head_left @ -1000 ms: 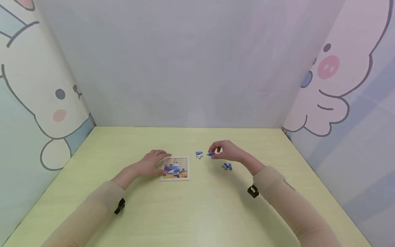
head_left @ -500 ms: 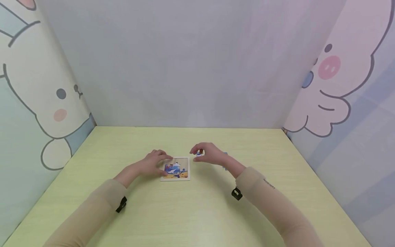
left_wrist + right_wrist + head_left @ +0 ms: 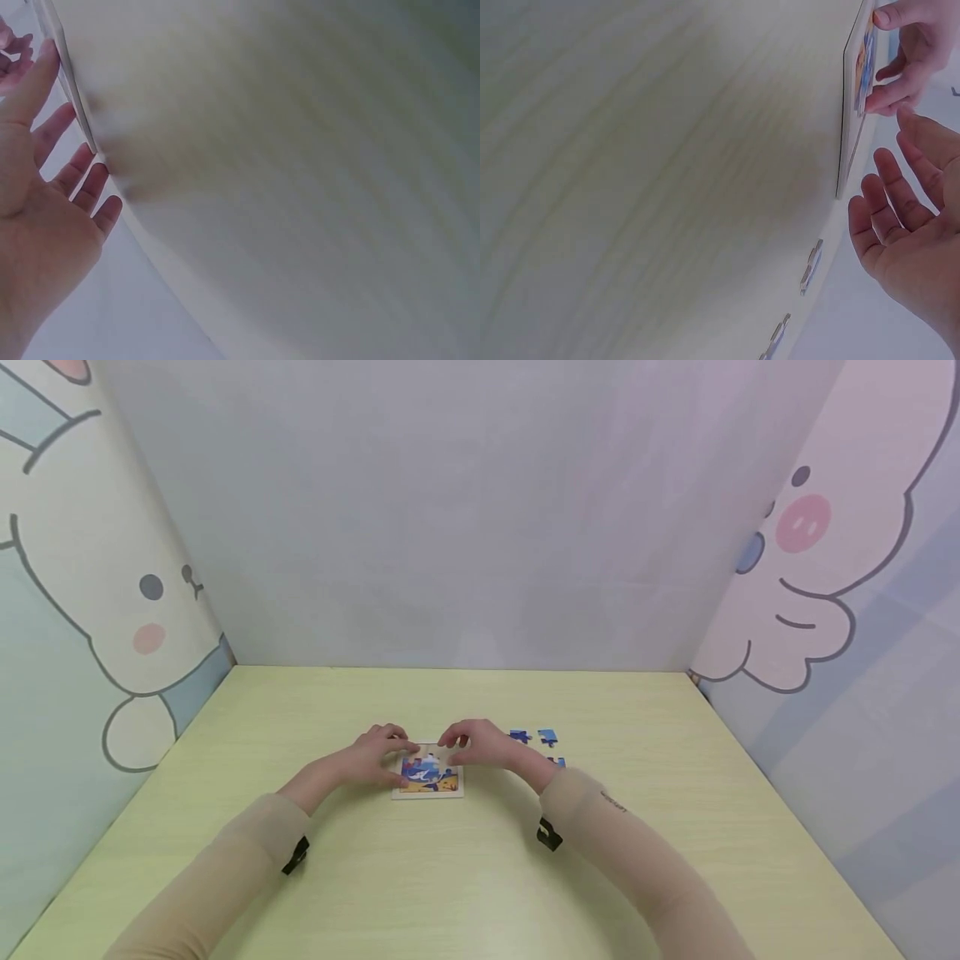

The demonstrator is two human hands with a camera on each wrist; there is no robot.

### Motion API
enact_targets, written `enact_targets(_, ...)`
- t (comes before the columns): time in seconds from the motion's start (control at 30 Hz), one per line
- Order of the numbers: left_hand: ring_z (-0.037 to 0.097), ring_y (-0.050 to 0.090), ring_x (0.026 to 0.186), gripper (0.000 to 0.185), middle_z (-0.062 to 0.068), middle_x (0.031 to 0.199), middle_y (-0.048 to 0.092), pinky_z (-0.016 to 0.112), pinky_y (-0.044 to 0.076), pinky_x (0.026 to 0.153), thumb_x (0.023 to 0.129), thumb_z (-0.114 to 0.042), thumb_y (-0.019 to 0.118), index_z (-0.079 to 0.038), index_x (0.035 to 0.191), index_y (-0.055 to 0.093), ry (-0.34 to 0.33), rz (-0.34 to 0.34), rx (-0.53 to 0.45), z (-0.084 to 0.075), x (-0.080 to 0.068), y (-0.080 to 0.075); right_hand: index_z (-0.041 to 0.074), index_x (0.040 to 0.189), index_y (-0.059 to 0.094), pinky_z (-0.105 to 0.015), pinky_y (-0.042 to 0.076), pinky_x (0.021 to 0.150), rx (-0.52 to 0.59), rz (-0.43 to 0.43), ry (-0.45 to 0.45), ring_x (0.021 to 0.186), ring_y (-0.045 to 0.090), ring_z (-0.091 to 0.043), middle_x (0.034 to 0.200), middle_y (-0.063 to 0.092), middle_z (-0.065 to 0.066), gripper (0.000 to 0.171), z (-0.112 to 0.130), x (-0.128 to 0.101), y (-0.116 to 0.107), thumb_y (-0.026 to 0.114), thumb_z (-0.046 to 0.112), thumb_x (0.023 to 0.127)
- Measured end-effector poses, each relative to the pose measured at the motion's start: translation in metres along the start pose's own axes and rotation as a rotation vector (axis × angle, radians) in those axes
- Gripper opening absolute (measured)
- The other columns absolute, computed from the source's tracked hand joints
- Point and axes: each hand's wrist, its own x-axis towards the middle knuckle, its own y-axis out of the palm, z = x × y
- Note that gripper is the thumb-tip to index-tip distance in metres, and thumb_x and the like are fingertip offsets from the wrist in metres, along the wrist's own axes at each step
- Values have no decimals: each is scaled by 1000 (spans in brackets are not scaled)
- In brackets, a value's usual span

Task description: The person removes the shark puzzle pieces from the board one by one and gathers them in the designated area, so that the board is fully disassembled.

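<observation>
The small square picture puzzle board (image 3: 428, 774) is flanked: left hand (image 3: 372, 755) resting flat-fingered on its left edge, right hand (image 3: 480, 745) held loosely open over its far-right corner.

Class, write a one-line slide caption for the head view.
Both hands, left hand and right hand, meet over a puzzle board on a green table.

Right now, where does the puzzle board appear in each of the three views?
Head: the puzzle board lies at table centre, between both hands.
Left wrist: only its thin edge shows, upper left, by the left hand.
Right wrist: edge-on at upper right, above the right hand.
Shared landmark: the green table.
</observation>
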Motion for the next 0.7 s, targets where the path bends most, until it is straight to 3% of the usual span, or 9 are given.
enact_targets(0.23, 29, 37, 119, 63, 7, 131, 45, 54, 30, 102, 77, -47, 74, -21, 132, 56, 7, 1, 21, 0, 2, 0, 18, 112, 68, -24, 45, 79, -40, 50, 33, 90, 54, -9, 99, 61, 7, 30, -5, 13, 9, 73, 22, 83)
enact_targets(0.7, 29, 38, 119, 64, 7, 131, 45, 55, 30, 102, 79, -49, 71, -20, 133, 55, 16, -1, 23, 0, -1, 0, 22, 118, 66, -24, 41, 83, -185, 83, -1, 94, 48, -8, 105, 56, 7, 37, -6, 22, 21, 73, 32, 83)
